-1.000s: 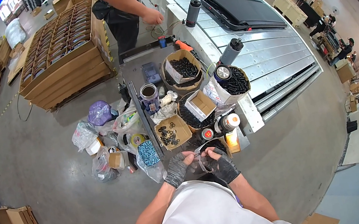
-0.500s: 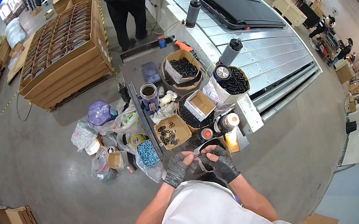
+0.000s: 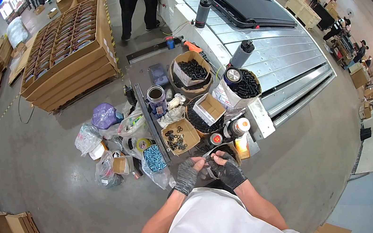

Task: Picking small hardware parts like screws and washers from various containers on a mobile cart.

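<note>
We see two hands in dark fingerless work gloves meeting at the near edge of a small grey work table (image 3: 140,75) crowded with boxes. The left hand (image 3: 187,176) and the right hand (image 3: 226,172) are both curled narrow, fingertips pinched together around a small pale piece (image 3: 206,164) held between them; it is too small for us to tell what it is, beyond that it sits right where the two hands touch.

At twelve o'clock from the hands, just beyond them, stands a small open brown cardboard box of black ring-shaped parts (image 3: 179,136). At one o'clock, two round cans with orange-and-white tops (image 3: 238,126) stand side by side, and beyond them a round cardboard tub filled with black parts (image 3: 245,85). Another cardboard tub of black parts (image 3: 191,71) lies farther off at twelve o'clock, with a dark cylindrical canister (image 3: 156,98) to its left.

At ten o'clock from the hands, a clear plastic bag of blue pieces (image 3: 154,152) lies on the floor against the table, amid a scatter of other plastic bags (image 3: 102,128). Far at eleven o'clock, a large brown cardboard crate with divided compartments (image 3: 66,42) sits on the concrete floor. At twelve o'clock, well apart, another person's dark-trousered legs (image 3: 139,4) stand beside a long ribbed metal bench (image 3: 262,44).
</note>
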